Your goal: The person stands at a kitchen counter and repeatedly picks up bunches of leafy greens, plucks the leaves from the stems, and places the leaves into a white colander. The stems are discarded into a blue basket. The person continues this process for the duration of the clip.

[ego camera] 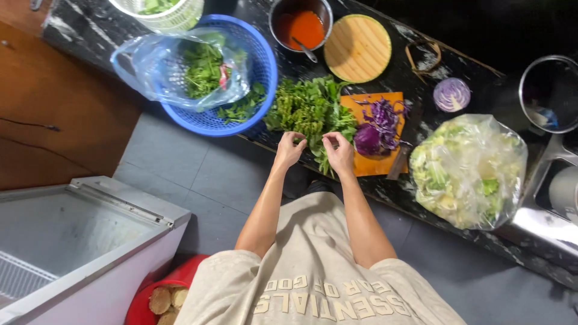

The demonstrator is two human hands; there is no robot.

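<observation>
A pile of leafy green herbs [307, 108] lies on the dark counter [421, 180]. My left hand [290, 148] and my right hand [338, 150] are side by side at the pile's near edge, fingers pinched on green stems. Right of my right hand, an orange cutting board [373, 164] carries shredded purple cabbage [384, 117] and a cabbage chunk [367, 139]. A knife [398, 162] lies along the board's right edge.
A blue basket [262, 72] holds a clear bag of greens [198, 69]. A pot of red sauce [301, 27], a round wooden lid [357, 48], half a purple cabbage [451, 94], a bag of chopped light-green vegetables [466, 171], a metal pot [551, 93], a white chest freezer [78, 241] and a red bucket [144, 304] are around.
</observation>
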